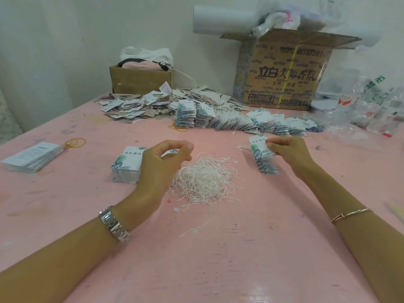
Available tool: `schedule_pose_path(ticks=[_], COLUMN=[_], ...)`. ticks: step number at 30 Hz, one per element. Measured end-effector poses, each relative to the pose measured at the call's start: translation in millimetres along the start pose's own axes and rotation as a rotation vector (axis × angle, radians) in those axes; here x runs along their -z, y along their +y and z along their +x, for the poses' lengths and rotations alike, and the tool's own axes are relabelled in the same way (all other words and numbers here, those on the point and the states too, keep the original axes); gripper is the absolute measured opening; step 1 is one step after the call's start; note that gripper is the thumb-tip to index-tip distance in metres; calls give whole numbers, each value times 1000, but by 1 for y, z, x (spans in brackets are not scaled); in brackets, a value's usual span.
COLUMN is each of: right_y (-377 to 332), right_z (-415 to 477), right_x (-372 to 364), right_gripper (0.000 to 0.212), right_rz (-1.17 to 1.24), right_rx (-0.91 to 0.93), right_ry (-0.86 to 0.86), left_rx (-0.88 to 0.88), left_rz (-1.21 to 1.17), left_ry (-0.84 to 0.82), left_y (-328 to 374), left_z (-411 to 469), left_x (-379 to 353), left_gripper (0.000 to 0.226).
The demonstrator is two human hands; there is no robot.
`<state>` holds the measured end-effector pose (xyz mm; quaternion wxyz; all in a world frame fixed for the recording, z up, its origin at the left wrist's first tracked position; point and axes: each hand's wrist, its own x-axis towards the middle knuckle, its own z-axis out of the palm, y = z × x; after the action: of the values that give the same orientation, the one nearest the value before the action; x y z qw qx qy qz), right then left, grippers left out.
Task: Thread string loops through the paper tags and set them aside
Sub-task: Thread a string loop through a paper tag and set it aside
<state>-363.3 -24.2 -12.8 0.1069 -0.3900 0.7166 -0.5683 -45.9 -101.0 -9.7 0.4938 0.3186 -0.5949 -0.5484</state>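
— So, what has the right hand got?
— A fanned bunch of paper tags, pinched near the top and held over the pink table, just right of the heap of string loops
— And the left hand?
— Curled, thumb close to the fingertips, just beside the tag stack; whether it pinches anything, I cannot tell
— Finished ones?
— Rows of strung tags at the back, before a cardboard box
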Motion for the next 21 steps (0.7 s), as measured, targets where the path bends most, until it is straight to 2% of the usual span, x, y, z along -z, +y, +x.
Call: schedule_pose_path(ticks=[4,8,12,18,21], right_y=[10,14,16,14,-7], right_z=[2,-2,-4,-7,-18], right_x=[5,1,-3,-7,-17], right_gripper=[19,17,17,22,20], right_rz=[-199,-475,-651,-790,-721], right_rx=[-28,80,159,178,316], right_ry=[40,31,3,-29,-61], left_rx=[-32,-57,-79,-141,-191], left_rz=[32,46,54,98,168], left_ry=[-29,-46,-55,-76,-82], left_y=[-2,-3,-6,-8,-9], left_z=[-2,-4,-5,-5,-4], left_x=[0,-1,-1,-1,0], left_gripper=[8,9,7,8,7])
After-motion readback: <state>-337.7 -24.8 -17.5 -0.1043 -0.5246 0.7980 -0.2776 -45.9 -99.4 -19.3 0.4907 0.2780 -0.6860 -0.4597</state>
